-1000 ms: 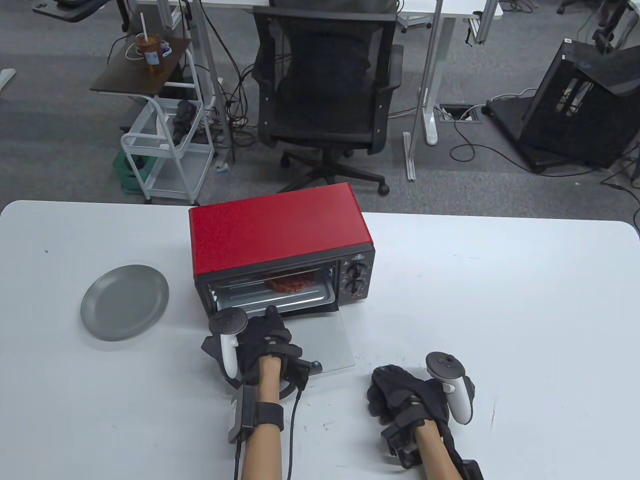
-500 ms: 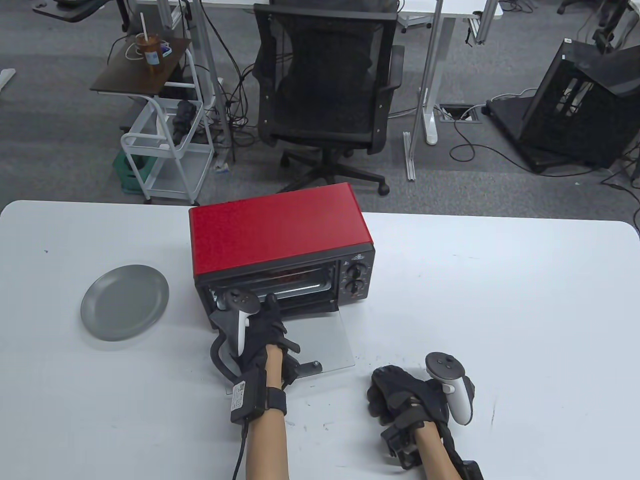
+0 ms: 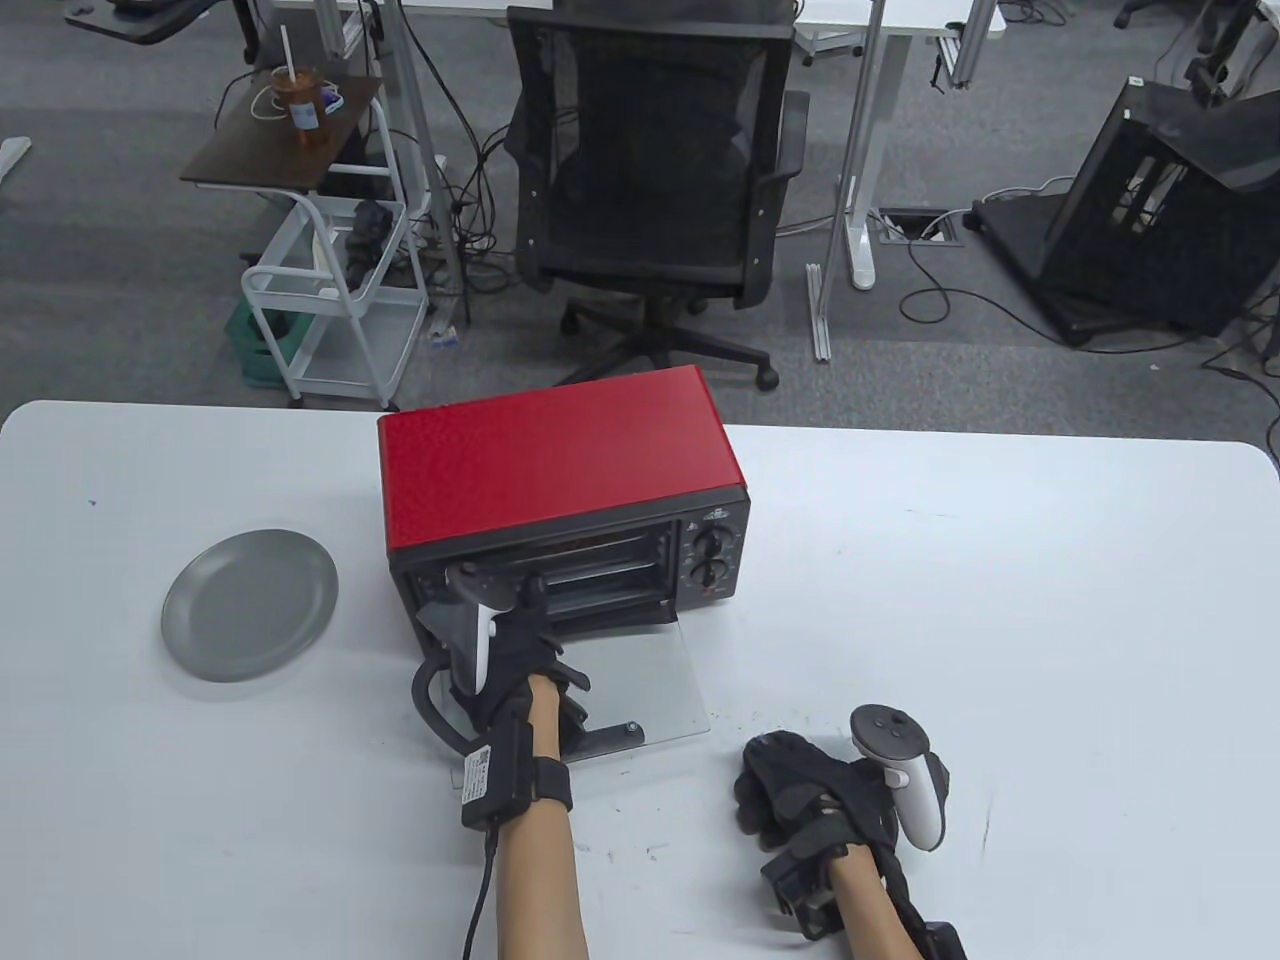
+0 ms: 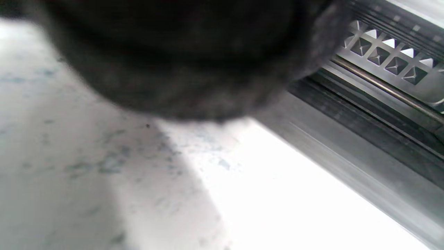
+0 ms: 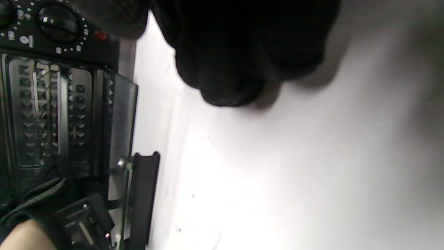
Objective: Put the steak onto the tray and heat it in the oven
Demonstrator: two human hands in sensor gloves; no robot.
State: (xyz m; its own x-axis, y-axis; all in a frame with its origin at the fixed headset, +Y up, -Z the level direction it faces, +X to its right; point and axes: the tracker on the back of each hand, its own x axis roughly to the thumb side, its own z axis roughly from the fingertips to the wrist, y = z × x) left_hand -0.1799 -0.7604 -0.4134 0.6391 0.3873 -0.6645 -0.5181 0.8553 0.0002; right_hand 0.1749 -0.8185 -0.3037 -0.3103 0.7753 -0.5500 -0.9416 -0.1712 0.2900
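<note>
Left hand (image 3: 510, 650) has pushed further into the oven (image 3: 560, 490) mouth since a second ago; steak and tray, visible then, are now hidden inside. Fingers out of sight, so can't tell its grip. One grey plate (image 3: 250, 605) sits left on the counter (image 3: 1000, 600), one red oven centre, long axis left-right, glass door (image 3: 650, 690) folded flat toward the person. Right hand (image 3: 800, 790) rests on counter, loosely curled, holding nothing.

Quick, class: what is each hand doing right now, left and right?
Left hand: reaching into the open oven; its fingers are hidden, so cannot be told.
Right hand: resting on the table, fingers loosely curled, holding nothing.
</note>
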